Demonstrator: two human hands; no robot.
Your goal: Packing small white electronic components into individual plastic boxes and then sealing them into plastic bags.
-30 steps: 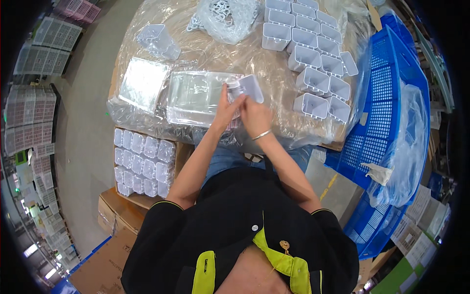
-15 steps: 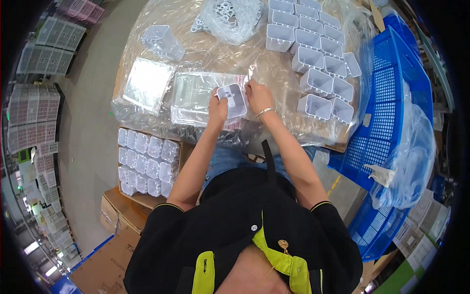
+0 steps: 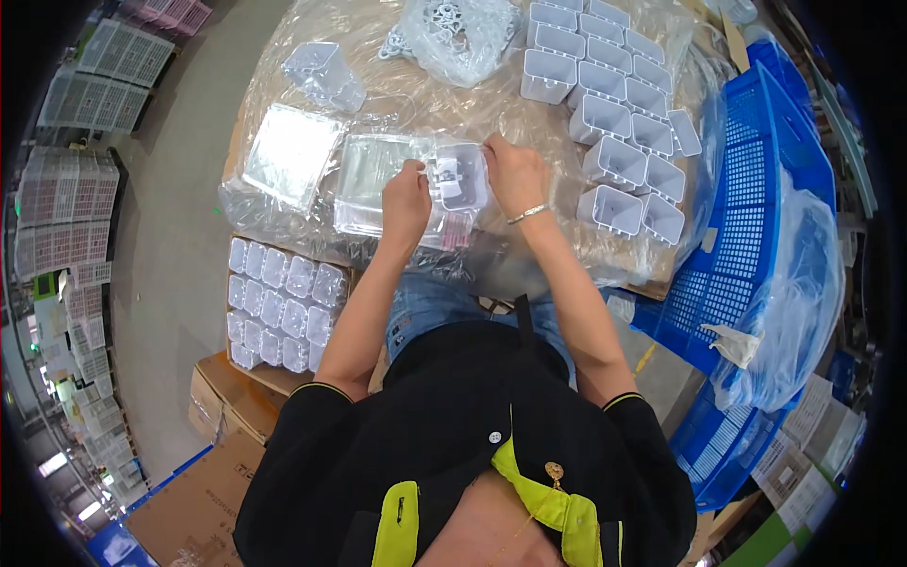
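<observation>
A square, translucent white plastic container [image 3: 462, 180] lies between my hands, over a stack of clear plastic bags [image 3: 373, 175]. Thin film shows around the container, but I cannot tell how far it is inside a bag. My left hand [image 3: 407, 203] is closed at the container's left side, its thumb and fingers pinching the film. At the container's upper right corner, my right hand [image 3: 518, 180] has its fingertips pinched on the film; the exact grip is partly hidden.
Rows of open containers [image 3: 605, 118] stand at right on the wrapped table. Grey ring-shaped parts [image 3: 444, 28] lie bagged at the back. A bagged container [image 3: 323, 76] and a shiny film stack [image 3: 293, 159] are at left. Below sits a carton of wrapped containers [image 3: 283, 302]; blue crates [image 3: 746, 189] stand right.
The container has moved slightly right, and my left hand has shifted from its rim to the film on its left. My right hand has moved up and right a little.
</observation>
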